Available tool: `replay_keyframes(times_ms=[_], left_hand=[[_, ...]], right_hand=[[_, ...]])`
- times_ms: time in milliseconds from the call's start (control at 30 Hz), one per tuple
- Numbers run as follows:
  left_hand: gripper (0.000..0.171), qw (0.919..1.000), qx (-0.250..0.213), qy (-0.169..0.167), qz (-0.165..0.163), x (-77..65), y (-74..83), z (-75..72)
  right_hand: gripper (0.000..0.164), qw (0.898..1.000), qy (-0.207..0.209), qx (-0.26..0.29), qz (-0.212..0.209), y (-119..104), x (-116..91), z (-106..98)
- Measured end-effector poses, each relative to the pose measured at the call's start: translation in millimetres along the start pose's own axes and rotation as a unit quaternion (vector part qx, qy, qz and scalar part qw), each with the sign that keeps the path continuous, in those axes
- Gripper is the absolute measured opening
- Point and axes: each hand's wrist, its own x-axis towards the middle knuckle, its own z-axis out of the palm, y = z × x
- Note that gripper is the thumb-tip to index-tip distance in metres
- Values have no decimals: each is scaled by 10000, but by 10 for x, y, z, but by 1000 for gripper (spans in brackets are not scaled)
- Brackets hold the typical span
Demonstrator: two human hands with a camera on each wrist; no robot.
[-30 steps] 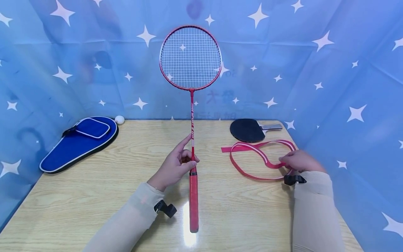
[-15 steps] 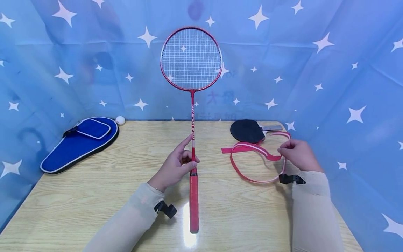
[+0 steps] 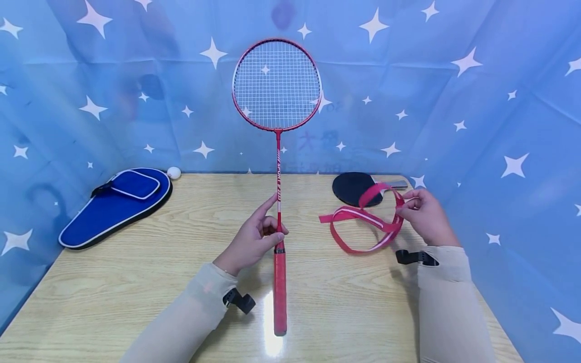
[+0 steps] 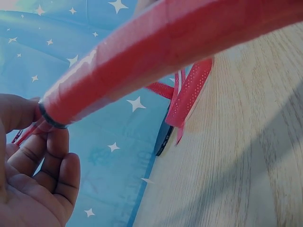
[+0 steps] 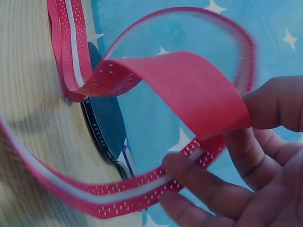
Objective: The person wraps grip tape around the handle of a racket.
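Near the middle of the head view, my left hand (image 3: 251, 242) pinches a badminton racket (image 3: 280, 292) by its red shaft, just above the black ring at the top of the handle. The racket stands upright with its strung head toward the curtain, and the red-wrapped handle (image 4: 128, 71) crosses the left wrist view. My right hand (image 3: 424, 214) pinches a red grip tape (image 5: 184, 90) between thumb and fingers. Perforations and a white stripe run along one face of the tape. It hangs in loose loops, with one end (image 3: 326, 219) to the left.
A black table tennis bat (image 3: 347, 186) lies behind the tape at the table's back right. At the back left are a blue bat case (image 3: 109, 212) and a white ball (image 3: 174, 173). A blue starred curtain (image 3: 136, 121) borders the wooden table (image 3: 345, 302).
My right hand has risen and shifted slightly left, lifting and turning the tape's loops, which now partly cover the bat. My left hand and the racket stay nearly still.
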Motion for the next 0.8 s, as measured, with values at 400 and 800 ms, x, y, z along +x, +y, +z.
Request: replay_keyframes(times_ms=[400, 800], left_hand=[[91, 9999, 45, -12, 115, 5, -6, -9], [91, 9999, 75, -31, 112, 3, -1, -11]], right_hand=[[35, 9900, -546, 1286, 191, -107, 13, 27], [25, 9999, -78, 109, 23, -97, 42, 222]])
